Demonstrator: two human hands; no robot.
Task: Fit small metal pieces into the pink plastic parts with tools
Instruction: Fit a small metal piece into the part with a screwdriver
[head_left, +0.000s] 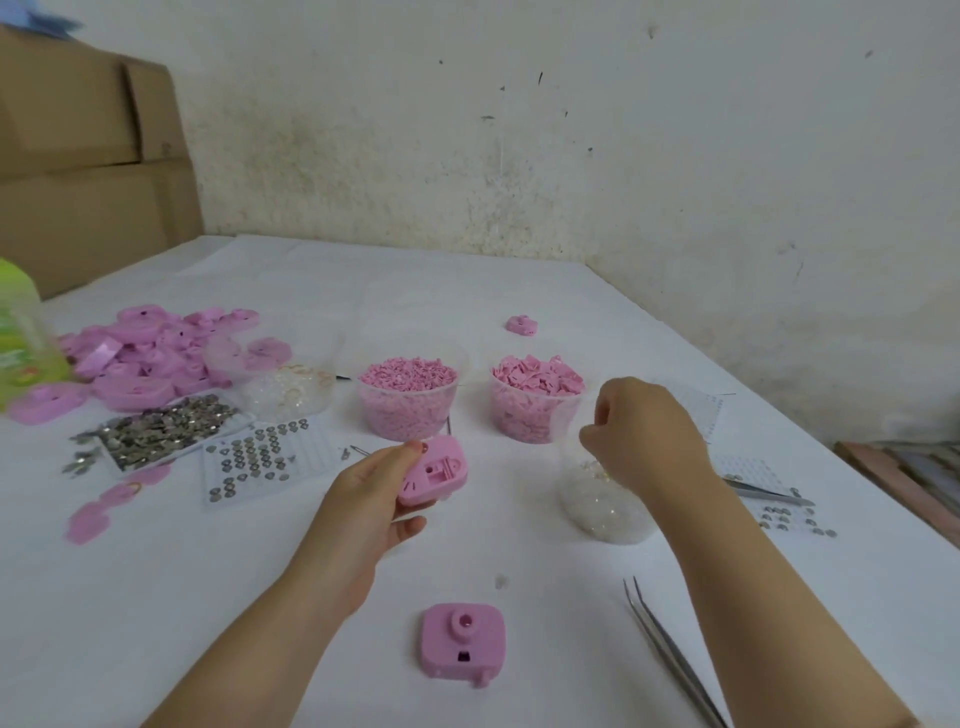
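My left hand (363, 499) grips a pink plastic part (434, 470) by its edge, inner side up, above the middle of the white table. My right hand (644, 441) hovers with fingers curled over a clear cup of small clear pieces (602, 512); nothing shows between its fingertips. A second pink part (463, 644) lies on the table near me. Long metal tweezers (670, 660) lie to its right, untouched. Loose metal pieces (166, 431) fill a tray at the left, with more set on a clear sheet (254, 457).
Two clear tubs of small pink pieces (408, 397) (537, 397) stand behind my hands. A heap of pink parts (150, 358) and a green bottle (21, 338) are at the left. Another pair of tweezers (769, 493) lies at the right. Cardboard boxes (78, 156) stand at the back left.
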